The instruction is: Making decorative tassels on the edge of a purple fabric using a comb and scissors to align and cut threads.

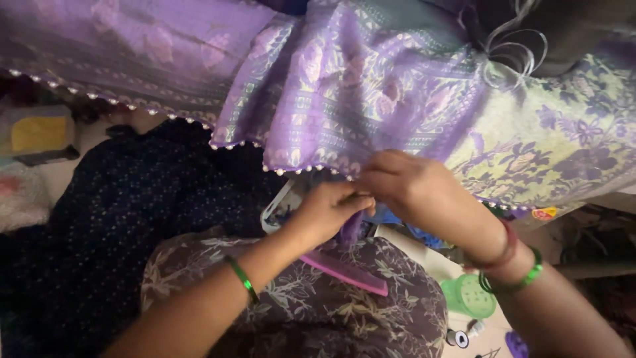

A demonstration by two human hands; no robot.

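Observation:
A purple patterned fabric (pixel 344 86) with a row of small pearl beads along its hem hangs across the top of the view. My left hand (pixel 328 205) and my right hand (pixel 411 185) meet at the beaded hem, fingers pinched together on its edge. A purple thread or tassel (pixel 352 229) hangs just below my fingers. Whether a needle is held is too small to tell. Green bangles sit on both wrists, with a red one on the right.
A pink comb-like strip (pixel 344 270) lies on my lap's floral cloth (pixel 318 305). A dark dotted cloth (pixel 112 219) lies at left. A green plastic lid (pixel 469 296), thread spools (pixel 457 338) and a yellow-topped box (pixel 40 136) are nearby.

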